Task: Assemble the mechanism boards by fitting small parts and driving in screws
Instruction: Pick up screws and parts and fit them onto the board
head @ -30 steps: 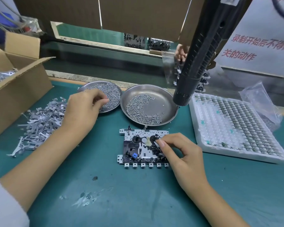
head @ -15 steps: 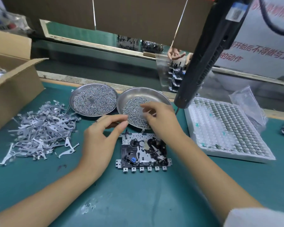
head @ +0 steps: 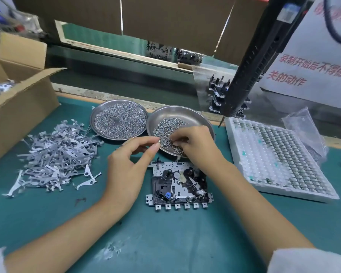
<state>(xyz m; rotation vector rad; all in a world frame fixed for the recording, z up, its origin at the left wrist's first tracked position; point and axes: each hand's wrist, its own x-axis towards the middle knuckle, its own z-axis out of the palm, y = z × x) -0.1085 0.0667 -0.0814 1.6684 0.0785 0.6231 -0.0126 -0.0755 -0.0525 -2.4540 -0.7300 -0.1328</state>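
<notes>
A mechanism board (head: 177,184) of grey metal and black plastic, with a small blue part, lies flat on the green mat in front of me. Just behind it, a steel dish of screws (head: 193,117) holds my right hand (head: 195,143), whose fingertips pinch into the screw pile. My left hand (head: 128,166) hovers left of the board, thumb and forefinger close together near the dish's rim; whether a small part sits between them I cannot tell. A second steel dish (head: 98,113), left of the first, is full of small springs or screws.
A heap of grey metal levers (head: 53,154) lies at left, beside an open cardboard box (head: 18,107). A white tray of small parts (head: 274,158) sits at right with a plastic bag (head: 303,125) behind it. A black electric screwdriver (head: 250,67) hangs above the tray's left corner.
My left hand left the left dish and came over beside the board. My right hand lifted off the board and reached into the right dish of screws.
</notes>
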